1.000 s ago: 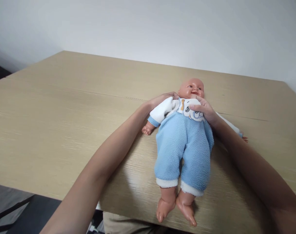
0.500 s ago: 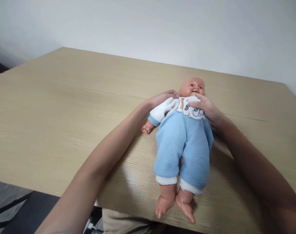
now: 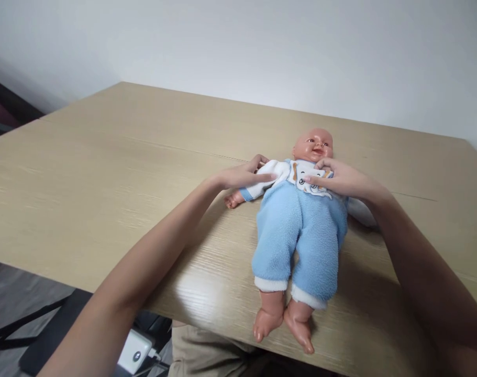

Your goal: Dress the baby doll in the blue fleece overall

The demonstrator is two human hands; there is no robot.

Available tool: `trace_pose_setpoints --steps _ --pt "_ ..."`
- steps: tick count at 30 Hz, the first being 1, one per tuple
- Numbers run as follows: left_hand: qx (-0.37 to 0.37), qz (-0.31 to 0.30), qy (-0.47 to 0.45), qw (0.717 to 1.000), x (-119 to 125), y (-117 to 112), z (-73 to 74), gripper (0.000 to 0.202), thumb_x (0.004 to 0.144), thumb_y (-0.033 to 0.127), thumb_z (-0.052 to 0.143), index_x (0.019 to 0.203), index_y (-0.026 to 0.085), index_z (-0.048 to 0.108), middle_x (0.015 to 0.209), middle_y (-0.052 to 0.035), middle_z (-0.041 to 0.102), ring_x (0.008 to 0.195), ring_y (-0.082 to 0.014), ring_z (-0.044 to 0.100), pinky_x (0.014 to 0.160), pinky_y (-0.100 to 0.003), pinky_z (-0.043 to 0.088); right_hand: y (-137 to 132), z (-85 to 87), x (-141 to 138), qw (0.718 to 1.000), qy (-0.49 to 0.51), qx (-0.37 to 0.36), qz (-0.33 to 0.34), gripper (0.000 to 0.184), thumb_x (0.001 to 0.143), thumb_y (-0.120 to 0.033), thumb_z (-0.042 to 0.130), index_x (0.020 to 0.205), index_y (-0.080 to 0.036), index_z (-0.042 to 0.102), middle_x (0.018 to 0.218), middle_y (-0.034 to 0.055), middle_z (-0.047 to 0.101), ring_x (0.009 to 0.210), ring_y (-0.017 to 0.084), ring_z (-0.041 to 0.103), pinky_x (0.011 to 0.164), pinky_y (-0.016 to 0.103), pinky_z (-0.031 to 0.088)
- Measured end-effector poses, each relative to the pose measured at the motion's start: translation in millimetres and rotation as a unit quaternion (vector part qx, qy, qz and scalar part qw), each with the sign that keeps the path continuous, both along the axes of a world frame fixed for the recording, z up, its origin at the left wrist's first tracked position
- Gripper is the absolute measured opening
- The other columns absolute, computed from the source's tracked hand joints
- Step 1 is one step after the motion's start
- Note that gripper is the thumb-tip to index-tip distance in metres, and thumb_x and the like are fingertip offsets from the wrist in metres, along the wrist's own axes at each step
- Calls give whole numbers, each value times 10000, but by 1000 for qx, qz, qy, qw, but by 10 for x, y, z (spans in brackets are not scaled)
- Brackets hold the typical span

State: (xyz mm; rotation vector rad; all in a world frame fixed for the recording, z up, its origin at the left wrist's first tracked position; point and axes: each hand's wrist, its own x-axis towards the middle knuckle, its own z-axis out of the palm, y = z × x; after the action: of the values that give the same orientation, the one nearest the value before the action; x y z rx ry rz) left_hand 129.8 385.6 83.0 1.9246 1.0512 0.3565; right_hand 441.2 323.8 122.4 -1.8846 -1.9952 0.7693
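Observation:
A baby doll lies on its back on the table, head away from me and bare feet toward me. It wears a blue fleece outfit with white sleeves and an animal face on the chest. My left hand is closed round the white sleeve at the doll's upper arm, thumb on top. On the chest, my right hand pinches the cloth just below the chin, its thumb over the animal face. The doll's other sleeve shows partly beneath my right wrist.
The wooden table reaches back to a pale wall. Below its front edge are a white device with a cable plugged in, a dark seat and my beige trousers.
My left hand has moved from beside the doll's neck down onto its sleeve. My right hand has shifted slightly off the chin, and the doll's other sleeve now shows. The view has tilted slightly.

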Motion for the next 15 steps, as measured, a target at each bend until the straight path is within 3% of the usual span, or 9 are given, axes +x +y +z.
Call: trace_pose_setpoints --steps 5,9,15 --pt "7 -33 117 993 -124 -117 151 932 825 814 724 1491 200 509 1429 -145 729 1247 -341 721 1021 -393 576 -6 -19 -59 1000 -9 -16 15 450 927 -664 822 1035 -236 731 1141 114 827 1073 348 752 916 427 552" --pt "16 -46 225 973 -146 -142 279 929 847 812 682 1503 181 497 1309 -161 770 1116 -346 757 883 -387 586 -32 9 -93 1000 -17 -21 -9 442 933 -634 832 1072 -229 725 1166 129 829 1052 353 757 879 430 533" --pt "3 -53 258 965 -181 -156 376 875 896 819 705 1496 213 510 1106 -137 803 1035 -364 796 789 -381 586 -34 22 -95 999 -43 -18 -12 458 943 -667 807 1018 -234 680 1120 108 811 1015 337 741 833 412 491"
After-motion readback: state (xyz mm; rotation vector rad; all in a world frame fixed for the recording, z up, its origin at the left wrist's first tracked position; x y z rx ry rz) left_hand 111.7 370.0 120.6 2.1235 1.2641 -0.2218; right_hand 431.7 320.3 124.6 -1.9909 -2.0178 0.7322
